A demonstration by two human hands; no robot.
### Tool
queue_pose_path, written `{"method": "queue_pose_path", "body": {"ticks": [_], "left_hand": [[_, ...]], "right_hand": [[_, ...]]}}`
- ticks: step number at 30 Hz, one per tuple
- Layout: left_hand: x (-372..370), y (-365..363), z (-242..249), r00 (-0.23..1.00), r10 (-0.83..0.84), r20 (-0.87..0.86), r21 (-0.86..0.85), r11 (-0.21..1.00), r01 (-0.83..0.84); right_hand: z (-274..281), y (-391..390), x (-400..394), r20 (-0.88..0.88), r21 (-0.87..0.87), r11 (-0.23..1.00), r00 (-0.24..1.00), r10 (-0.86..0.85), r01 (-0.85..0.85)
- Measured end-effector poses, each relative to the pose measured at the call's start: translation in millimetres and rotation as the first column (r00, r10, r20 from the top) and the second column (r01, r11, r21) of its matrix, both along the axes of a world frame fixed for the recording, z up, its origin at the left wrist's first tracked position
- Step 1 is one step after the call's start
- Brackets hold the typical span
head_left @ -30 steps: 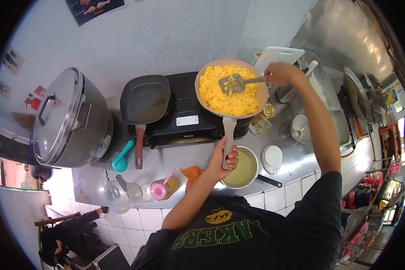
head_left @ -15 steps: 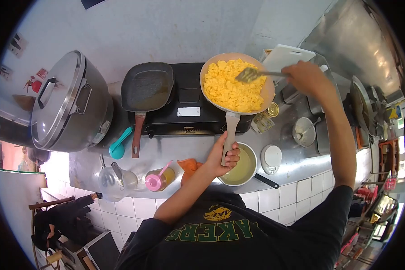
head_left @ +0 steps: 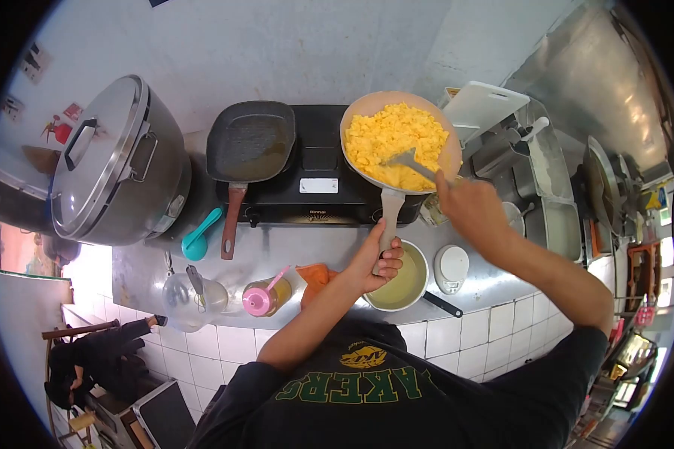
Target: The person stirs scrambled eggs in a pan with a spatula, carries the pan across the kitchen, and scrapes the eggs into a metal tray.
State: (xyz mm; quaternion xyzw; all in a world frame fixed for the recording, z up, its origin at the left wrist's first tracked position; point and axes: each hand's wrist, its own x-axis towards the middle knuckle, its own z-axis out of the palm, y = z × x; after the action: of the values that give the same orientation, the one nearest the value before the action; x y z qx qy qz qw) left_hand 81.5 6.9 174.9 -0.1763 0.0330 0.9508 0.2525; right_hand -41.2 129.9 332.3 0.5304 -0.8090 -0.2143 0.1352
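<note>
My left hand (head_left: 377,258) is wrapped round the pale handle of a frying pan (head_left: 451,150), which sits on the right side of the black stove. Yellow scrambled eggs (head_left: 397,131) fill most of the pan. My right hand (head_left: 475,213) grips a grey spatula (head_left: 410,159), its blade in the eggs near the pan's front. Below the frying pan handle stands a saucepan (head_left: 408,288) with pale yellow liquid, partly hidden by my left hand.
A square grill pan (head_left: 251,142) rests on the left of the stove (head_left: 318,198). Further left stands a large lidded pot (head_left: 120,172). Along the counter's front are a pink-lidded jug (head_left: 258,301), an orange cloth (head_left: 314,280) and a white scale (head_left: 451,268). Another person (head_left: 101,363) is at lower left.
My right hand has moved down and left toward me, bringing the spatula from the pan's upper right to its front. My left hand stays on the handle.
</note>
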Motion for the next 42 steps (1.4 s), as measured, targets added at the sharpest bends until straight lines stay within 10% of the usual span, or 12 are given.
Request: {"method": "queue_pose_path", "body": {"ticks": [9,24,32,38,42], "left_hand": [[3.7,4.6,1.2,0.999,0.016,0.041,-0.092,0.996,-0.012],[1.1,-0.6,0.1,1.0,0.015,0.025,-0.082,0.997,-0.012],[2.2,7.5,5.0,0.997,0.013,0.072,-0.16,0.987,-0.001],[1.6,2.5,-2.3,1.0,0.021,0.023,-0.127,0.992,-0.018],[-4.1,4.0,-20.3,0.997,0.083,0.009,-0.458,0.886,-0.07]], "right_hand": [[-16.2,-9.8,-114.2,0.249,0.029,0.918,0.886,-0.391,0.396],[41.8,0.5,-42.2,0.155,0.037,0.998,0.986,-0.054,0.048],[-24.5,-28.7,-56.8,0.145,0.031,0.931,0.92,-0.365,0.365],[40.4,10.2,-140.8,0.405,0.085,0.914,0.824,-0.396,0.398],[9.9,5.5,-129.0,0.206,-0.031,0.885,0.87,-0.449,0.464]]}}
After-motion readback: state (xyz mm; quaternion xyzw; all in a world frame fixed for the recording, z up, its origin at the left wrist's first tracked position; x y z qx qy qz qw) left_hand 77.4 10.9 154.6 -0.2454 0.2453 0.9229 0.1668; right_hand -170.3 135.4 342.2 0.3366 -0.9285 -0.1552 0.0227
